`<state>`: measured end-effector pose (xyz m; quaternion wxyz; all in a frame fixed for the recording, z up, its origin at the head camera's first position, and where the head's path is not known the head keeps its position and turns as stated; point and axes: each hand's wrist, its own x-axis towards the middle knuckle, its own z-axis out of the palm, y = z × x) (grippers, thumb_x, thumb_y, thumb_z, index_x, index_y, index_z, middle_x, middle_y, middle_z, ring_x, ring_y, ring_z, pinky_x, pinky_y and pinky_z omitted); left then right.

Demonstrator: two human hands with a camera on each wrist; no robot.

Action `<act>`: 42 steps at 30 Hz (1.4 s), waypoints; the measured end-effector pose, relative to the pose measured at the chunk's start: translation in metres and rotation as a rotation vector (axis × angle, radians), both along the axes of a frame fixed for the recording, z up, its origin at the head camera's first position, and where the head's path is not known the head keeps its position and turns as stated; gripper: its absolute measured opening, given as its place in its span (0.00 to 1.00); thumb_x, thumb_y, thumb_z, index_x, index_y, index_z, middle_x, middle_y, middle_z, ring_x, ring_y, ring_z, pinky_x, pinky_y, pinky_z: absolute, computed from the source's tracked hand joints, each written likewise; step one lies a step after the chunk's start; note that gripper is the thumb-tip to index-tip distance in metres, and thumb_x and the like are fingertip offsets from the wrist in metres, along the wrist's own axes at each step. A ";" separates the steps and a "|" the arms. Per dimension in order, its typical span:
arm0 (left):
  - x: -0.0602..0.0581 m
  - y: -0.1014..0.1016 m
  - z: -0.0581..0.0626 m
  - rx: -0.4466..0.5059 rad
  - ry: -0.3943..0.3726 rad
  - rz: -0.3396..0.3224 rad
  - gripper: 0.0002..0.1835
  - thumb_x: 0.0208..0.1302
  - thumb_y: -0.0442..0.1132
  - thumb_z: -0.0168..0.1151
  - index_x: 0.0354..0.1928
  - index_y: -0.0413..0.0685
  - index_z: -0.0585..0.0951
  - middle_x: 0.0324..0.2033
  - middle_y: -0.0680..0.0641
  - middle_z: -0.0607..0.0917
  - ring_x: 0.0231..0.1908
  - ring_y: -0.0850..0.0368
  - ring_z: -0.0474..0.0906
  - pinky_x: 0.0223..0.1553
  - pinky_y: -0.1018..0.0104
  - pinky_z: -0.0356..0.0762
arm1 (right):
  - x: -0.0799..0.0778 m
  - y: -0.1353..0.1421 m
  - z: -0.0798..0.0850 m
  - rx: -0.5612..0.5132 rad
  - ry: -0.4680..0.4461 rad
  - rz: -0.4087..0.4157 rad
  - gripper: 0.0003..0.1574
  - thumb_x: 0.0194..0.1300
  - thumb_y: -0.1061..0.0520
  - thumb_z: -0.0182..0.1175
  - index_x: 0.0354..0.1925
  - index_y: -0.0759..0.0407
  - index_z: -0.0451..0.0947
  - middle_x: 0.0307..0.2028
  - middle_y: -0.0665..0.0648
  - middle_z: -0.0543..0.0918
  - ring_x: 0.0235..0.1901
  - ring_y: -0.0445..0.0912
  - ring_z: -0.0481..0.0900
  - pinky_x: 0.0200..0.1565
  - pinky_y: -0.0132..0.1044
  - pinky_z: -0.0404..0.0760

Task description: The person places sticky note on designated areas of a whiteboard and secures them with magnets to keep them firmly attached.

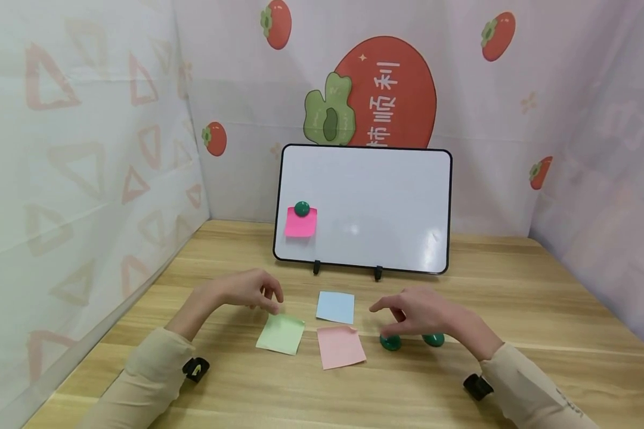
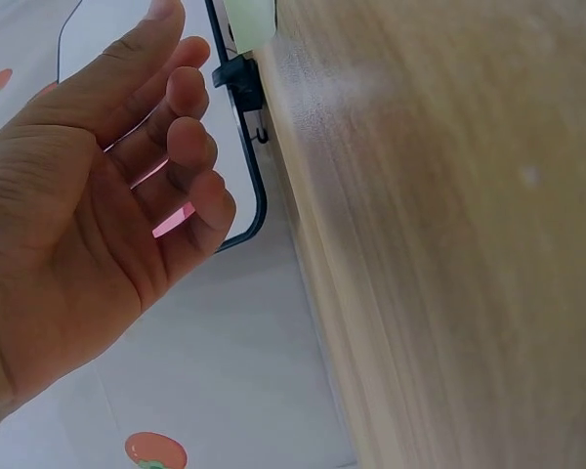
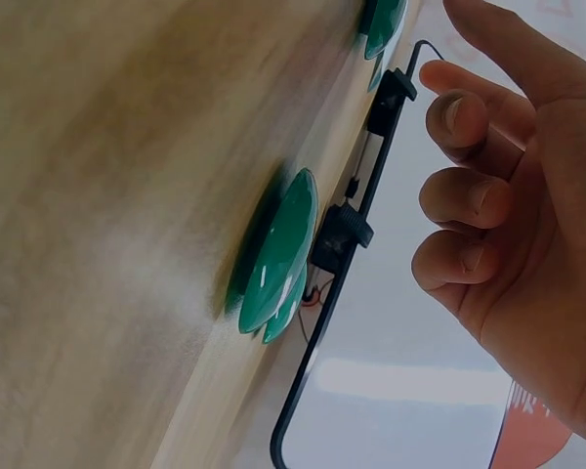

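My left hand [image 1: 249,290], fingers loosely bent and holding nothing, hovers at the far edge of a light green sticky note [image 1: 281,335]. Its thumb tip is right by the note's curled top edge. A blue sticky note [image 1: 335,307] and a pale pink one [image 1: 341,348] lie to the right. Over green round magnets my right hand [image 1: 421,311] hangs with relaxed fingers and no object in it. One magnet [image 1: 390,342] is below its thumb, another magnet [image 1: 433,339] below the palm. The right wrist view shows a green magnet [image 3: 285,256] on the table, apart from the fingers.
A black-framed whiteboard [image 1: 375,205] stands at the back of the wooden table [image 1: 279,393] on small black feet [image 1: 378,273]. On its left side, a green magnet [image 1: 302,208] holds a bright pink sticky note [image 1: 300,226]. Printed cloth [image 1: 247,89] hangs behind and at both sides.
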<state>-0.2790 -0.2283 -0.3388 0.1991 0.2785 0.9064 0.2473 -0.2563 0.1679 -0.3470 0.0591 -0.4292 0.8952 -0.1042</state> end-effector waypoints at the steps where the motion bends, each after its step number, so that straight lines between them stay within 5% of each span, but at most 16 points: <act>1: 0.000 0.000 0.001 -0.001 -0.005 0.004 0.09 0.61 0.43 0.70 0.41 0.48 0.85 0.25 0.52 0.79 0.23 0.62 0.72 0.26 0.68 0.74 | -0.001 0.001 0.000 0.001 -0.001 0.002 0.27 0.64 0.37 0.64 0.58 0.45 0.80 0.18 0.35 0.70 0.18 0.29 0.63 0.25 0.26 0.64; 18: -0.001 0.001 -0.005 -0.013 -0.074 -0.016 0.05 0.58 0.36 0.72 0.36 0.48 0.86 0.25 0.51 0.81 0.25 0.60 0.76 0.29 0.62 0.81 | -0.004 0.009 0.000 -0.013 -0.117 0.021 0.32 0.61 0.36 0.67 0.60 0.44 0.78 0.19 0.36 0.73 0.19 0.30 0.66 0.26 0.26 0.67; 42: 0.001 0.001 -0.008 -0.038 -0.098 -0.004 0.05 0.58 0.31 0.69 0.27 0.47 0.83 0.22 0.55 0.79 0.23 0.62 0.71 0.26 0.71 0.70 | -0.008 0.014 -0.006 0.001 -0.248 0.008 0.28 0.58 0.40 0.71 0.58 0.39 0.80 0.20 0.39 0.72 0.20 0.32 0.67 0.27 0.27 0.68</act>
